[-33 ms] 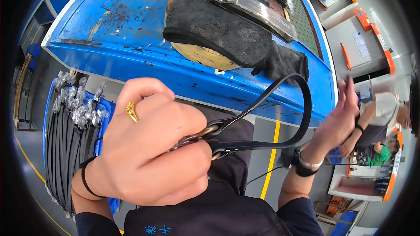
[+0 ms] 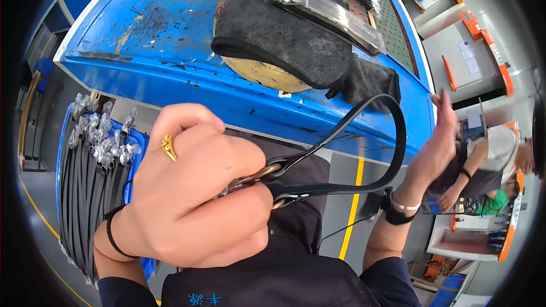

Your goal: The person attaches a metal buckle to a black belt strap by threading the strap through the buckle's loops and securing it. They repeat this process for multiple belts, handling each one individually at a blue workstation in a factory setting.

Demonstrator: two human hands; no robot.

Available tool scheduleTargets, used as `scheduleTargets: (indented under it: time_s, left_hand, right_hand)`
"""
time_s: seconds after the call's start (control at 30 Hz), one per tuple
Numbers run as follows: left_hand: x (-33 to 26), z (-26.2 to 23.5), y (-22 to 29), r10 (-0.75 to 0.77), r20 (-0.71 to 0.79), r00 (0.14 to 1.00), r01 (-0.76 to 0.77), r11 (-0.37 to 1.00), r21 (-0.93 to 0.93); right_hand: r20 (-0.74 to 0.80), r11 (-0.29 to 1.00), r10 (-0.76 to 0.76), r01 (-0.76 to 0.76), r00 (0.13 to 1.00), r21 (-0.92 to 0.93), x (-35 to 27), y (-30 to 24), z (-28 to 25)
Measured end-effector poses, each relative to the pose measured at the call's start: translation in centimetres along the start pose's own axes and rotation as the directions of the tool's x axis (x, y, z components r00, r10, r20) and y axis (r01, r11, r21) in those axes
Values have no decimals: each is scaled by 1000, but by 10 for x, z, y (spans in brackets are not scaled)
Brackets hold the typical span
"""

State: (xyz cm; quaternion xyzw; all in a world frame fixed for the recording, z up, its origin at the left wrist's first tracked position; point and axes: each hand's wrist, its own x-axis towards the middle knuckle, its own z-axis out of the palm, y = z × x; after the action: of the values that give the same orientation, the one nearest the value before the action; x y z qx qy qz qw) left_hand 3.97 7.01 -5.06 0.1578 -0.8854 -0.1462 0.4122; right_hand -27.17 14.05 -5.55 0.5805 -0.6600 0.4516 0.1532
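My left hand (image 2: 196,199) is closed around the ends of a glossy black strap (image 2: 396,136), with the knuckles up and a gold ring on one finger. Metal rings (image 2: 270,169) at the strap's ends peek out between the fingers; the rest of what is inside the fist is hidden. From there the strap bends into a loop that reaches to the right. Beyond the loop's right end, my right hand (image 2: 435,153) is raised with its fingers stretched out, slightly blurred, holding nothing and apart from the strap.
Ahead stands a blue workbench (image 2: 165,28) with worn paint. A rounded block covered in black cloth (image 2: 273,40) lies on it, topped by a long wrapped bar (image 2: 335,20). At left, a blue bin (image 2: 60,153) holds several black straps (image 2: 85,199). Another person (image 2: 483,159) is at right.
My right hand's raised fingers have shifted slightly left. The left hand and the strap have hardly moved.
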Motion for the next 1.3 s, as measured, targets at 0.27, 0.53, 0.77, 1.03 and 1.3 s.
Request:
scheduleTargets:
  time_s: [0.27,0.53,0.77,1.03,1.3]
  left_hand:
    - [1,-1,0,-70,-116,991,64,997,-52]
    - [7,5,5,-227,-231,946,196,969,-151]
    - [5,11,11,-419,-263,869,279,854,-439]
    - [17,32,21,-416,-326,849,233,848,-476]
    - [26,74,31,-252,-466,848,225,968,-115]
  right_hand:
    - [286,839,-46,193,957,-509,-1,12,14]
    - [419,841,-44,260,907,-474,-18,-14,16]
    - [360,882,-5,174,933,-438,-16,-3,13]
    - [405,979,-171,109,898,173,-35,-78,6]
    - [345,851,-147,-59,927,522,-20,-123,23]
